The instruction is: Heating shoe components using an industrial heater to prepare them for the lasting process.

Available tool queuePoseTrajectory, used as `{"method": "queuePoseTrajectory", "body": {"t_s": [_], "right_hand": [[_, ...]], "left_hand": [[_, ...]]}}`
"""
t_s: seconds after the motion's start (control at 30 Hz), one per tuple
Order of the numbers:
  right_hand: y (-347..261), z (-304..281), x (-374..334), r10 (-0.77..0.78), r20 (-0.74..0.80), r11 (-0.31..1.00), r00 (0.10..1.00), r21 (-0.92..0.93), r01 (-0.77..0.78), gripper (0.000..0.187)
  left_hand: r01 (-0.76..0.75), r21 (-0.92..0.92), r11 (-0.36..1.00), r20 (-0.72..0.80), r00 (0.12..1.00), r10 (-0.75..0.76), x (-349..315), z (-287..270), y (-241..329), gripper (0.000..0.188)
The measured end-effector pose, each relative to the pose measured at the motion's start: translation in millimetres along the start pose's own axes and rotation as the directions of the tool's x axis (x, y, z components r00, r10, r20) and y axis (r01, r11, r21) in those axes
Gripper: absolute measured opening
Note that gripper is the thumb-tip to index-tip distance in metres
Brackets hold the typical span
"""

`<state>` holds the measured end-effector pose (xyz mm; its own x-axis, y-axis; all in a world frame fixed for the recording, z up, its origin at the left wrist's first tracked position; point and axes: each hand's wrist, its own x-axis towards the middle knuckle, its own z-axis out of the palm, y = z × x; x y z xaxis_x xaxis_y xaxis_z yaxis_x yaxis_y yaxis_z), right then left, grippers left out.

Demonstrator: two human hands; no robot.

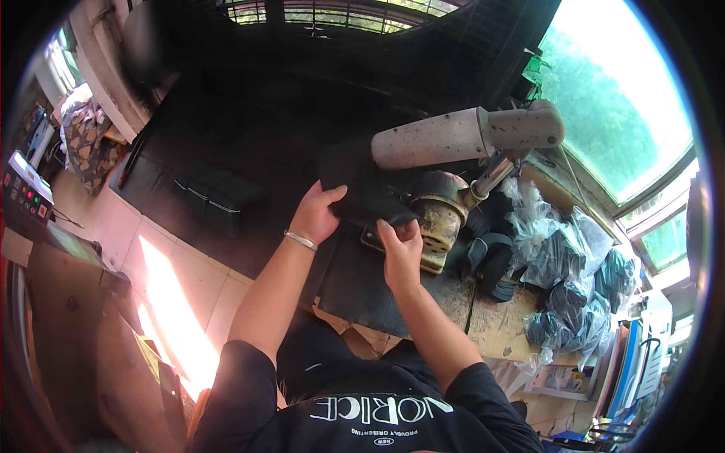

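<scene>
A dark, flat piece of pliable-looking material [368,205] is stretched between both hands. My left hand [315,215] pinches its left side, with the thumb on top. At its lower right corner, my right hand [401,245] grips the edge between thumb and fingers. Just beyond the right hand is a worn cream-coloured machine part [438,219] with a dark rounded top. The dark surface behind the piece makes its far outline hard to make out.
A speckled pale cylindrical arm [430,140] reaches over the bench from the right. Bagged dark goods [559,249] and black rolls [496,264] crowd the bench's right side. A dark bundle with light bands [215,195] lies left. A control box [29,187] stands far left.
</scene>
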<state>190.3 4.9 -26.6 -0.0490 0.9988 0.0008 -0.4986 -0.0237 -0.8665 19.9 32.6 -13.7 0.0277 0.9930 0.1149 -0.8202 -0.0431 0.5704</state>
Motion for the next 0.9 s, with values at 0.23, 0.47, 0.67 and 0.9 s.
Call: {"method": "queuePoseTrajectory", "body": {"t_s": [0.23, 0.47, 0.67, 0.9], "right_hand": [[4, -5, -20, 0.024, -0.018, 1.0, 1.0, 0.014, -0.023, 0.034], [3, 7, 27, -0.032, 0.043, 0.999, 0.999, 0.008, 0.032, 0.03], [-5, 20, 30, -0.024, 0.021, 0.999, 0.999, 0.028, 0.024, 0.034], [5, 10, -1, -0.034, 0.013, 0.999, 0.999, -0.022, 0.035, 0.035]], "left_hand": [[0.017, -0.014, 1.0, 0.0, 1.0, -0.017, -18, -3, -6, 0.04], [-0.019, -0.044, 0.999, -0.034, 0.999, 0.017, 16, 5, 11, 0.031], [-0.042, -0.007, 0.999, -0.057, 0.997, 0.042, 26, -1, 17, 0.035], [-0.045, -0.02, 0.999, -0.017, 0.999, 0.045, 1, -9, 6, 0.038]]}}
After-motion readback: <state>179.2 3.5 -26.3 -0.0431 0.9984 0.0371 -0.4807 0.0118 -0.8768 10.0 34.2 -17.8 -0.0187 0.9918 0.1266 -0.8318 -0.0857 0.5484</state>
